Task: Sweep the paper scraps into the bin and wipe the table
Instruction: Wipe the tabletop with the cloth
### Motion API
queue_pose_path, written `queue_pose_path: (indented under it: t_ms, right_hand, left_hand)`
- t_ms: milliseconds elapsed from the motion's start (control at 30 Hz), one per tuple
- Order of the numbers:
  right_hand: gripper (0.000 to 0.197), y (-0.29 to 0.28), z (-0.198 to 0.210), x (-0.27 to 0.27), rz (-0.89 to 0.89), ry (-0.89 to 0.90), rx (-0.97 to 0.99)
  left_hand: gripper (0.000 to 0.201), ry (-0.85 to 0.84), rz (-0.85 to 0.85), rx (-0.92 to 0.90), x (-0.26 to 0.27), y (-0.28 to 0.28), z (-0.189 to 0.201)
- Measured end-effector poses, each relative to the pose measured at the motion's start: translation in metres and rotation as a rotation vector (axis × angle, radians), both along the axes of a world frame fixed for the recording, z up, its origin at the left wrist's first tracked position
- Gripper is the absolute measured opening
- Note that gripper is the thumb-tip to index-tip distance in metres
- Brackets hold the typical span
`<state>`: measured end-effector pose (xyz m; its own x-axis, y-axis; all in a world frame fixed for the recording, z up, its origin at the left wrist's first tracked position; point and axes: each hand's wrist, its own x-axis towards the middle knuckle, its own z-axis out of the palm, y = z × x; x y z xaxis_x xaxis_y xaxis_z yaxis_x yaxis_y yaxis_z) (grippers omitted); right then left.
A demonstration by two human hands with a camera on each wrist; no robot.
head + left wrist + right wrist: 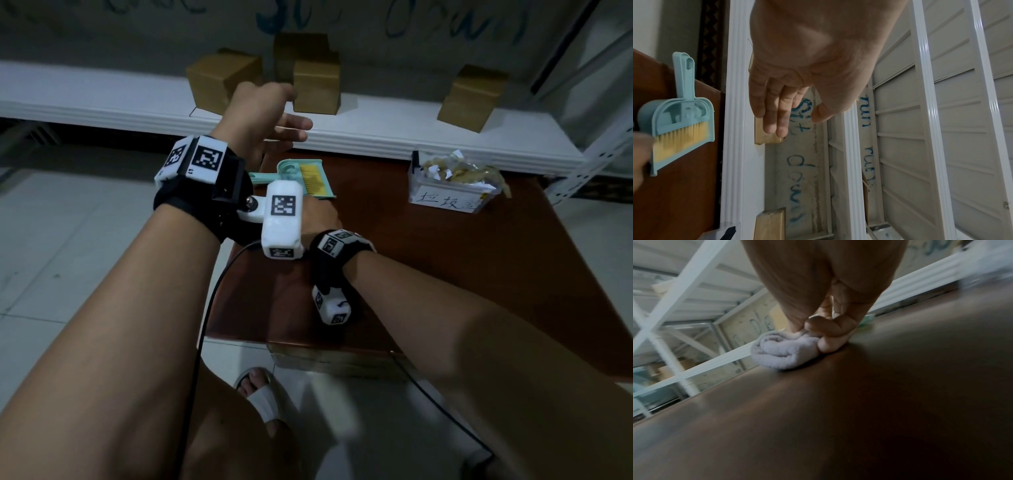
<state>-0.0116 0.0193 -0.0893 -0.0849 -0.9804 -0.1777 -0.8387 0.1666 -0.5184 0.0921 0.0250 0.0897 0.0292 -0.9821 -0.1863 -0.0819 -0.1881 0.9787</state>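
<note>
Table point(479, 274) of dark reddish wood as the landmark throughout. Right hand point(830, 331) down on its top near the left edge, fingers curled round a bunched white cloth point(781, 353) pressed against the surface; cloth itself hidden in the head view behind the white marker block of the left wrist rig. Left hand point(270, 116) raised over the table's far left corner, fingers straight and loosely spread, holding nothing.

Just beyond the right hand on the tabletop, a teal dustpan point(680, 113) lying flat with a yellow-bristled brush point(682, 138) nested inside it, handles pointing toward the left edge. At the far right corner of the table, a clear plastic bin point(452, 195) with a handwritten white label, heaped with crumpled paper scraps point(455, 169). Rest of the wooden top bare and glossy.

Behind the table's far edge, a white shelf point(102, 102) carrying four brown cardboard boxes point(317, 85); blue handwriting on the wall above, "sit down" legible from the left wrist. To the right of the table, a white perforated metal rack upright point(596, 161). Below the near edge, pale tiled floor point(68, 240), a black cable point(205, 325) trailing down, and a foot in a white sandal point(263, 397).
</note>
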Motion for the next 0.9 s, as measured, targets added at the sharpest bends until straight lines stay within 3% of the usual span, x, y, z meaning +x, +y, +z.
queue_pose_path:
  t_ms: [100,300,600,900]
  right_hand:
    - [0.055,-0.002,-0.009,-0.038,-0.013,0.055,-0.023]
    - [0.066,0.012,-0.011,-0.134,-0.122,0.087,-0.086]
    - [0.066,0.046,-0.012,-0.278,-0.323,0.179,-0.056]
    - [0.066,0.086,-0.022,-0.385,-0.53,0.262,-0.059]
  left_hand:
    - [0.045,0.006,-0.004,0.011,-0.008,0.002,-0.001]
    - [0.039,0.01,-0.027,0.014,-0.025,0.007,0.0]
    - [0.04,-0.03,-0.078,0.013,-0.04,0.0,-0.012]
    - [0.037,-0.076,-0.104,0.029,-0.042,-0.001,-0.016]
